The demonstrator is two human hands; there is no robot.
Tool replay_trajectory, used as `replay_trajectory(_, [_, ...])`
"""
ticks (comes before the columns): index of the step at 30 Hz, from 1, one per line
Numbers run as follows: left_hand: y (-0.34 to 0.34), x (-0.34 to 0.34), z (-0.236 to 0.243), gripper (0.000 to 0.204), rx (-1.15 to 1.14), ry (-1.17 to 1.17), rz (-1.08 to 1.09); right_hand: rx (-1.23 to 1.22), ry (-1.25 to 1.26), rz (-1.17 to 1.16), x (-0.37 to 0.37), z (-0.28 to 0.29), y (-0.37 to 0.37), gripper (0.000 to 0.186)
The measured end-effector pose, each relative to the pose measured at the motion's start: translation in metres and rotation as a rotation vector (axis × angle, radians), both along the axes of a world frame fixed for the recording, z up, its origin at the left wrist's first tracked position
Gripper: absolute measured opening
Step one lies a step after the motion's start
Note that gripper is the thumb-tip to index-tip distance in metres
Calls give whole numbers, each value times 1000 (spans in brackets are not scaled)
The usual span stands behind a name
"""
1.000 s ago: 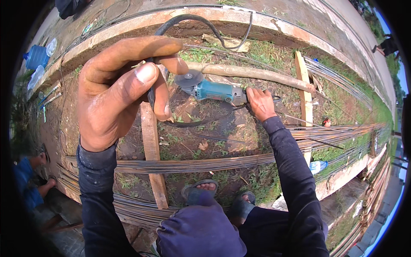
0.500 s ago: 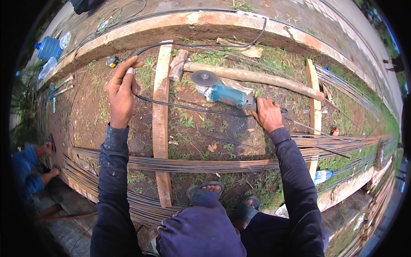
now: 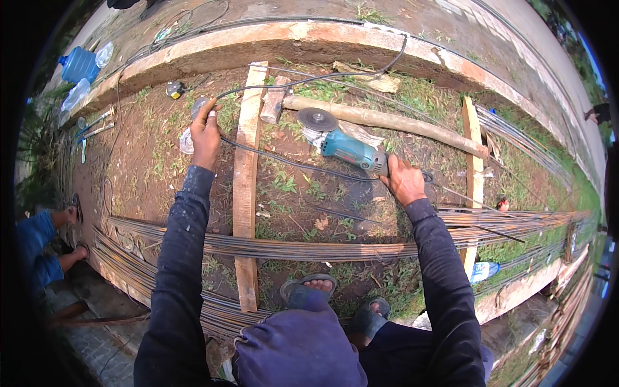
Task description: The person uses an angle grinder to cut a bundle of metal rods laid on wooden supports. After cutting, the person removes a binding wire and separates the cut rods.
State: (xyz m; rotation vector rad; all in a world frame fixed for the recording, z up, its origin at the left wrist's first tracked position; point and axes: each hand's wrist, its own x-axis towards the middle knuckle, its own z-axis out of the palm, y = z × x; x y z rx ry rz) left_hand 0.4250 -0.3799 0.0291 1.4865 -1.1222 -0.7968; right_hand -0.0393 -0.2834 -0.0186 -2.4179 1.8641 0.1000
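Note:
My right hand (image 3: 405,181) grips the rear end of a teal angle grinder (image 3: 353,151). The grinder's dark cutting disc (image 3: 316,119) faces up at the far left end of the tool. A black power cable (image 3: 284,159) runs from the grinder to my left hand (image 3: 206,140), whose fingers are closed around it. From there the cable loops away toward the concrete kerb. Clear round plastic pieces (image 3: 186,141) show beside and behind my left hand; what they are I cannot tell. Beyond the grinder lies a sledgehammer (image 3: 387,120) with a long wooden handle.
Bundled steel rods (image 3: 309,249) cross two timber beams (image 3: 245,187) in front of my feet. A concrete kerb (image 3: 258,39) curves along the far side. At far left are a blue water jug (image 3: 80,64), a tape measure (image 3: 174,89) and another person's legs (image 3: 35,235).
My left hand has moved slightly right and nearer with the cable, uncovering clear plastic behind it. The grinder has shifted a little right and nearer. The other person's hands no longer show.

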Motion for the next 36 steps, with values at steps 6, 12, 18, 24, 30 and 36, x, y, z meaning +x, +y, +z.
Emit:
replay_trajectory(6, [-13, 3, -18, 36, 45, 39, -8, -122, 55, 49, -6, -4, 4, 54])
replay_trajectory(12, [-23, 29, -58, 46, 175, -698, -4, -203, 37, 79, 6, -1, 7, 60])
replay_trajectory(18, [8, 10, -54, 49, 111, -794, -63, -139, 128, 105, 7, -4, 8, 62])
replay_trajectory(24, [94, -30, -23, 46, 160, -647, -96, -119, 91, -17, 5, 2, 23, 65])
replay_trajectory(30, [208, -114, -17, 55, 191, -609, -489, -240, 53, -70, 25, 7, 31, 67])
replay_trajectory(36, [243, -224, -5, 92, 104, -752, -1093, -339, -55, -115, 30, 28, 69, 60])
